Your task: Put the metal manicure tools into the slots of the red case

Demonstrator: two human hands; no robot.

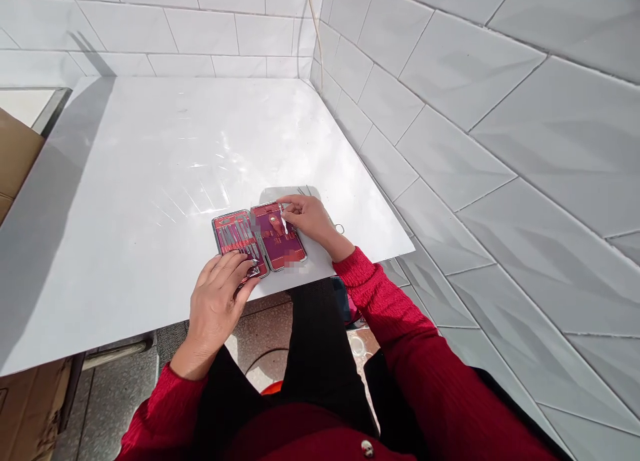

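Observation:
An open manicure case (280, 253) with a red and purple lining lies near the table's front edge. Its left half holds several slim metal tools (237, 231) under a red strap. My left hand (219, 293) grips the lower left part of the case, fingers over the inside and thumb at the front edge. Over the right half, my right hand (313, 219) pinches a small silver tool (284, 222) beside a red snap tab (275, 224); its exact kind is unclear. A metal finger ring (340, 228) shows beyond my right wrist, the rest of it hidden.
The white tabletop (125, 181) stretches away to the tiled walls (480, 147) behind and at the right. Thin metal pieces (304, 190) lie just past my right hand. A cardboard box (17, 157) stands at the left, and a cable (314, 21) hangs in the corner.

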